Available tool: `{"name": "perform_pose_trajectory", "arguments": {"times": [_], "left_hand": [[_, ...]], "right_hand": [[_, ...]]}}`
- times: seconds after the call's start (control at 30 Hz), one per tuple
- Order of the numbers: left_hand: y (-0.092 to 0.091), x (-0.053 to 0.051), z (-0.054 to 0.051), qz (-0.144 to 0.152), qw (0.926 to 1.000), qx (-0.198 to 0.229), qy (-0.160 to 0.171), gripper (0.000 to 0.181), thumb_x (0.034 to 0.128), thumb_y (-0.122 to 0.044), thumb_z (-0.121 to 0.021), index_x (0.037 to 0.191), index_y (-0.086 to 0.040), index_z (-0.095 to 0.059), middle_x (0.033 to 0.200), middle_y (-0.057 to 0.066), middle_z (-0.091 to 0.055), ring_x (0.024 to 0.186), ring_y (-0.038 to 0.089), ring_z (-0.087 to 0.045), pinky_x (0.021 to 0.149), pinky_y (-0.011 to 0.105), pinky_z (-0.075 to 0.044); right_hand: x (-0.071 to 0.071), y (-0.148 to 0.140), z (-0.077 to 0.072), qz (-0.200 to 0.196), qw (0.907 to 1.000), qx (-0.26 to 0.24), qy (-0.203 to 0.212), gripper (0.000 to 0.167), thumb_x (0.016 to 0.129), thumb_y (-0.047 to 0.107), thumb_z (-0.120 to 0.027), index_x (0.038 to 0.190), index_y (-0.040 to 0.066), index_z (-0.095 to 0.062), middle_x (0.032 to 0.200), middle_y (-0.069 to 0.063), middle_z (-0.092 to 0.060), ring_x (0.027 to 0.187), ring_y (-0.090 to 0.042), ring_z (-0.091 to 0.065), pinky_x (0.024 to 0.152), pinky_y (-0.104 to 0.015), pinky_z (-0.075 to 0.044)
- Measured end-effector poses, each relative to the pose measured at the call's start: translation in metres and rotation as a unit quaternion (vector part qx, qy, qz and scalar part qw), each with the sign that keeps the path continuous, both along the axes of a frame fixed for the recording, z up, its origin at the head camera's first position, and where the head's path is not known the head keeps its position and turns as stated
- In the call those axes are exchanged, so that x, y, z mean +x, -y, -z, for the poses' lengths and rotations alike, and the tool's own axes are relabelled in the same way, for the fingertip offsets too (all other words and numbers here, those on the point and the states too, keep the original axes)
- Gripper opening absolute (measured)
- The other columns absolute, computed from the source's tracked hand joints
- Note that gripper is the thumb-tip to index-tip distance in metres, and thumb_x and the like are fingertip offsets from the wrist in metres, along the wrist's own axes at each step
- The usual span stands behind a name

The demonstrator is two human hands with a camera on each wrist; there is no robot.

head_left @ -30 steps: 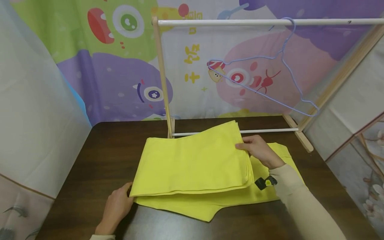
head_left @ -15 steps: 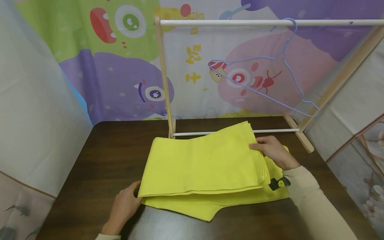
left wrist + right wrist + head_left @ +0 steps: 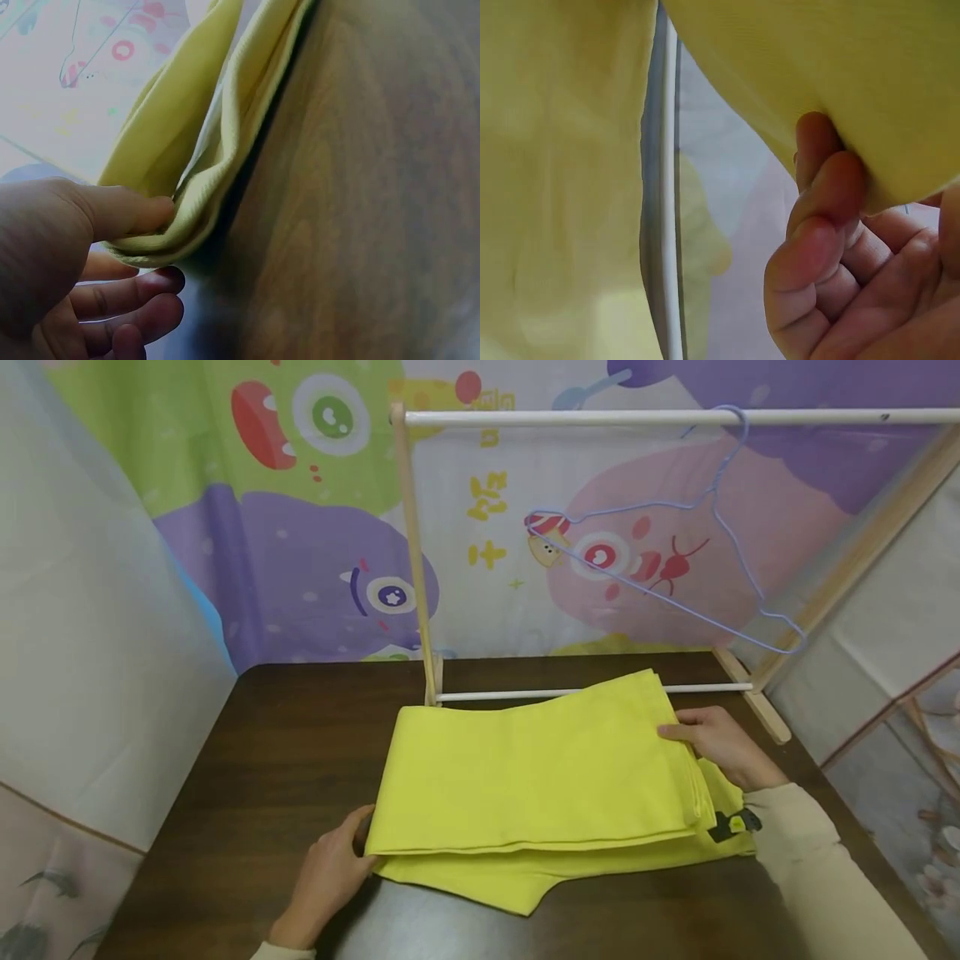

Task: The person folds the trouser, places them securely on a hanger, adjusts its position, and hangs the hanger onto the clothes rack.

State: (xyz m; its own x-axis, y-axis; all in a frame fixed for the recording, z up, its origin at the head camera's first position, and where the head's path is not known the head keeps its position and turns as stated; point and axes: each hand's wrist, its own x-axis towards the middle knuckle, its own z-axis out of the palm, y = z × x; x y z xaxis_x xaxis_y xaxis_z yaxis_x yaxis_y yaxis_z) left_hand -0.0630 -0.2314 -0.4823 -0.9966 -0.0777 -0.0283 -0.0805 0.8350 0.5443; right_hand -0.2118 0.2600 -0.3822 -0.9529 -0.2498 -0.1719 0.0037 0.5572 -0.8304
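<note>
Left hand (image 3: 330, 868) pinches cloth's (image 3: 532, 777) near left corner; right hand (image 3: 720, 742) grips upper layers' right edge, raised off lower layer; cloth spans mid-table (image 3: 247, 760) toward right edge; rack (image 3: 415, 543) at far edge, hanger (image 3: 712, 497) on it; layers could skew if right hand's grip misses some; cloth could snag low bar (image 3: 517, 695) if pushed back; no containers in view.
</note>
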Motion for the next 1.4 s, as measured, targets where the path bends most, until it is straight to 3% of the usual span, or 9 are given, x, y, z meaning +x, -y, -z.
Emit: {"name": "perform_pose_trajectory", "arguments": {"times": [0.3, 0.37, 0.43, 0.6, 0.77, 0.9, 1.03, 1.1, 1.4], "left_hand": [[-0.006, 0.000, 0.000, 0.005, 0.9999, -0.006, -0.008, 0.062, 0.0768, -0.016, -0.079, 0.133, -0.005, -0.056, 0.082, 0.000, -0.063, 0.065, 0.013, -0.052, 0.060, 0.036, -0.044], [-0.008, -0.001, -0.001, 0.013, 0.9998, -0.004, -0.016, 0.063, 0.0762, -0.016, -0.080, 0.133, -0.004, -0.056, 0.081, -0.001, -0.063, 0.064, 0.013, -0.051, 0.059, 0.036, -0.044], [-0.010, 0.000, -0.002, 0.018, 0.9996, -0.002, -0.021, 0.063, 0.0755, -0.015, -0.081, 0.132, -0.004, -0.056, 0.081, -0.001, -0.063, 0.063, 0.013, -0.051, 0.059, 0.036, -0.044], [-0.011, 0.001, 0.000, 0.016, 0.9995, -0.002, -0.025, 0.063, 0.0747, -0.014, -0.082, 0.132, -0.005, -0.056, 0.081, -0.002, -0.063, 0.064, 0.013, -0.052, 0.059, 0.036, -0.044], [-0.014, 0.001, 0.002, 0.023, 0.9993, 0.001, -0.030, 0.062, 0.0755, -0.014, -0.082, 0.132, -0.005, -0.056, 0.080, -0.004, -0.061, 0.064, 0.012, -0.050, 0.059, 0.035, -0.043], [-0.018, -0.001, 0.001, 0.032, 0.9987, -0.005, -0.040, 0.062, 0.0748, -0.015, -0.082, 0.131, -0.006, -0.056, 0.079, -0.005, -0.061, 0.065, 0.013, -0.051, 0.061, 0.036, -0.044], [-0.020, -0.001, 0.001, 0.038, 0.9989, 0.006, -0.025, 0.067, 0.0715, -0.015, -0.084, 0.132, -0.006, -0.055, 0.078, -0.007, -0.060, 0.065, 0.012, -0.051, 0.062, 0.035, -0.044], [-0.022, -0.001, 0.001, 0.041, 0.9989, 0.017, -0.013, 0.070, 0.0703, -0.014, -0.084, 0.133, -0.005, -0.054, 0.077, -0.007, -0.059, 0.065, 0.011, -0.050, 0.061, 0.034, -0.043], [-0.028, -0.002, -0.001, 0.048, 0.9983, 0.033, 0.001, 0.070, 0.0691, -0.015, -0.081, 0.133, -0.004, -0.054, 0.077, -0.006, -0.060, 0.066, 0.011, -0.050, 0.061, 0.034, -0.043]], "right_hand": [[-0.002, -0.015, -0.003, 0.003, 0.9999, 0.012, 0.006, 0.038, 0.097, 0.028, -0.062, 0.069, 0.011, -0.042, 0.059, 0.004, -0.029, 0.055, -0.013, -0.034, 0.058, -0.032, -0.035], [-0.002, -0.019, -0.004, 0.005, 0.9996, 0.024, 0.012, 0.035, 0.097, 0.030, -0.061, 0.075, 0.006, -0.048, 0.061, 0.003, -0.032, 0.057, -0.015, -0.037, 0.059, -0.032, -0.036], [-0.002, -0.022, -0.004, 0.004, 0.9991, 0.039, 0.018, 0.034, 0.098, 0.032, -0.060, 0.092, -0.002, -0.057, 0.069, 0.000, -0.039, 0.063, -0.015, -0.042, 0.064, -0.032, -0.039], [-0.004, -0.029, -0.003, 0.002, 0.9983, 0.046, 0.034, 0.057, 0.098, 0.033, -0.059, 0.129, -0.013, -0.051, 0.096, -0.009, -0.056, 0.077, -0.015, -0.052, 0.071, -0.033, -0.047], [-0.006, -0.037, -0.001, 0.004, 0.9980, 0.051, 0.038, 0.054, 0.099, 0.031, -0.058, 0.127, -0.015, -0.052, 0.099, -0.016, -0.060, 0.075, -0.015, -0.053, 0.066, -0.032, -0.048], [-0.005, -0.046, -0.002, -0.009, 0.9962, 0.075, 0.045, 0.067, 0.100, 0.035, -0.055, 0.137, -0.018, -0.040, 0.126, -0.036, -0.049, 0.098, -0.032, -0.057, 0.079, -0.042, -0.049], [-0.006, -0.058, 0.000, -0.017, 0.9937, 0.089, 0.065, 0.080, 0.099, 0.039, -0.055, 0.142, -0.021, -0.024, 0.144, -0.042, -0.025, 0.126, -0.057, -0.032, 0.097, -0.063, -0.036], [-0.006, -0.064, 0.001, -0.018, 0.9926, 0.096, 0.073, 0.083, 0.099, 0.039, -0.055, 0.141, -0.023, -0.021, 0.145, -0.044, -0.019, 0.129, -0.061, -0.022, 0.100, -0.068, -0.027], [-0.007, -0.085, 0.008, -0.013, 0.9905, 0.108, 0.084, 0.084, 0.099, 0.038, -0.055, 0.140, -0.025, -0.017, 0.144, -0.046, -0.015, 0.130, -0.064, -0.014, 0.100, -0.071, -0.022]]}}
